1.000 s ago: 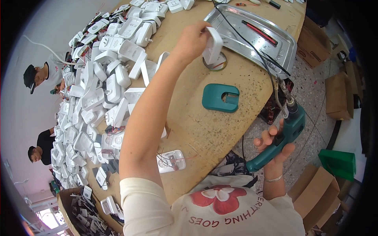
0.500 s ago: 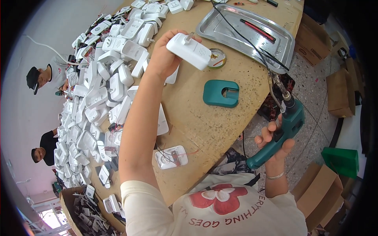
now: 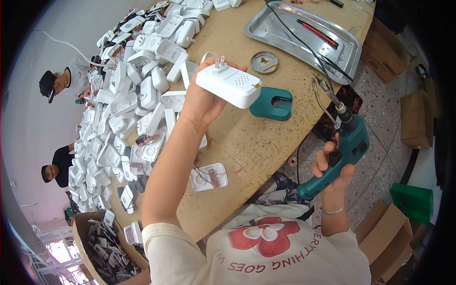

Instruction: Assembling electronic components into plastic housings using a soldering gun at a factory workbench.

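My left hand (image 3: 207, 105) is closed round a white plug-in unit (image 3: 228, 86), held above the table. Two metal prongs stand up from its face, near a patch of small holes, and a small yellowish spot shows at its right end. Over the table's right edge, my right hand (image 3: 334, 172) grips a green soldering gun (image 3: 350, 145) by its handle, with the metal tip and a bent tube pointing up and away. Just beyond the unit lies a green holder (image 3: 266, 110) with a rounded cutout. A round tin (image 3: 264, 62) sits farther back.
A metal tray (image 3: 273, 35) with a red-and-black pen-shaped tool is at the back right, crossed by a black cable. White casings (image 3: 121, 99) pile up on the left. An opened casing with wires (image 3: 209, 177) lies near me. Two people are across the table; cardboard boxes (image 3: 415, 118) stand right.
My left hand has brought the white unit nearer to me and tilted it, so its prongs point more upward. The right hand keeps its hold on the soldering gun. The view has shifted slightly.
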Motion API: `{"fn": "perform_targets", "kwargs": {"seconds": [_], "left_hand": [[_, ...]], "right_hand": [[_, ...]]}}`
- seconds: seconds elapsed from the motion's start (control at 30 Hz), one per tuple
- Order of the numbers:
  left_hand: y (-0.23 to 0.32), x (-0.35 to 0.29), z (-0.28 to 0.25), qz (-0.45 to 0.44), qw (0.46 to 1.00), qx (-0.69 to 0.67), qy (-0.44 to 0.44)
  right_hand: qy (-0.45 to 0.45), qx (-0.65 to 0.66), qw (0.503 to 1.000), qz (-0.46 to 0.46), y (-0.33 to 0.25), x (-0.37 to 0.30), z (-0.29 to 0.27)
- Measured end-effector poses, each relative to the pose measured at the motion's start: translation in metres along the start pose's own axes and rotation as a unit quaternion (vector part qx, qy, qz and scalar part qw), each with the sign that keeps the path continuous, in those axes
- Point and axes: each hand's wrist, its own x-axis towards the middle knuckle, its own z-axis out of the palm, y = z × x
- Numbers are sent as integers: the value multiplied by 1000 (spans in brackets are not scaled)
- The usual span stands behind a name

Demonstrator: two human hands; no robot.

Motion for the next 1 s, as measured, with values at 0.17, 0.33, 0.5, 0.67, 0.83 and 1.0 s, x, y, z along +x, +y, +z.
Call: {"fn": "perform_targets", "kwargs": {"seconds": [0.17, 0.33, 0.5, 0.67, 0.83, 1.0], "left_hand": [[-16, -37, 16, 7, 985, 42, 169], [-28, -72, 5, 27, 971, 145, 189], [-36, -98, -6, 13, 940, 285, 186], [-45, -103, -15, -30, 912, 326, 246], [-49, -101, -20, -19, 905, 358, 230], [-33, -115, -21, 56, 719, 673, 168]], "right_hand": [[21, -4, 999, 35, -2, -8, -2], [54, -28, 998, -2, 2, -11, -4], [73, -56, 996, 18, 3, -11, -1], [66, -58, 996, 7, 0, -12, -2], [62, -53, 997, 5, -3, -12, 1], [64, -51, 997, 8, -2, -16, 2]]}}
